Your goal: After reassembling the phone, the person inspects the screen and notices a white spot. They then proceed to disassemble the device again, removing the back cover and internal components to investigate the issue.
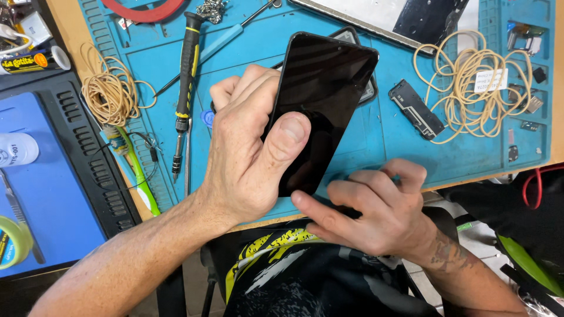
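Note:
A black smartphone (pixel 320 100) with a dark glossy screen lies tilted over a blue work mat (pixel 405 152). My left hand (pixel 249 147) grips its left edge, thumb pressed on the glass near the lower half. My right hand (pixel 370 205) is at the phone's bottom end, fingers curled against the lower edge, fingertip touching the corner. Whether the right hand holds a small tool is hidden by the fingers.
A black-and-yellow screwdriver (pixel 185 82) lies left of the phone, next to a coil of tan cord (pixel 108 91). Another tan coil (pixel 476 88), a small black part (pixel 416 108) and a flat panel (pixel 399 17) sit right and behind. A green-handled tool (pixel 140 176) lies by the mat's edge.

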